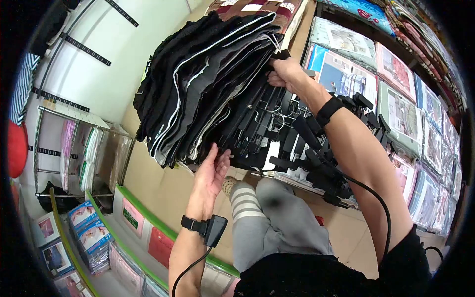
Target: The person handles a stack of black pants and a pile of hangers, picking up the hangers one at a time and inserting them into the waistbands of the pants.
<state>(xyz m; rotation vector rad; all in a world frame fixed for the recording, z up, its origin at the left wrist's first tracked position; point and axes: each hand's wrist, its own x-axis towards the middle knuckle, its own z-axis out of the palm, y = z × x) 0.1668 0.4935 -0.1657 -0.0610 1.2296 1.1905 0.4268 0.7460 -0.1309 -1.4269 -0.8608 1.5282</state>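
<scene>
Below and to the left of the left hand [210, 175], a wire rack [41, 148] holds flat packets [79, 153] stood on edge, pink and green-white ones side by side. Under that hand's wrist, a green-edged shelf [143, 210] slopes away, with boxed goods [86, 222] packed into it in rows, printed faces up. Beyond the right hand [284, 74], on its far side, open shelving is filled with bedding packs [396, 109] in clear wrappers, overlapping like tiles.

Between the two hands is the bundle of dark garments [198, 84], a thick layered pile, mostly black and grey with white piping. Its long axis runs slantwise, from the hanger end up by the right hand down to the loose hems, which point away to the left of both hands. The black clip hangers [277, 123] fan out from the bundle's right edge, their metal hooks showing (many more hang along the right forearm).

The right hand is closed on the bundle's upper corner, fingers curled over the edge by a black clip. The left hand is open and flat, fingers straight and together, palm turned to the bundle's lower edge with the fingertips touching it; it grips nothing. Each wrist wears a black band, and the left one carries a small black unit [216, 230] with a cable. Below the hands are a grey trouser leg [287, 218] and a striped sock [243, 199].
</scene>
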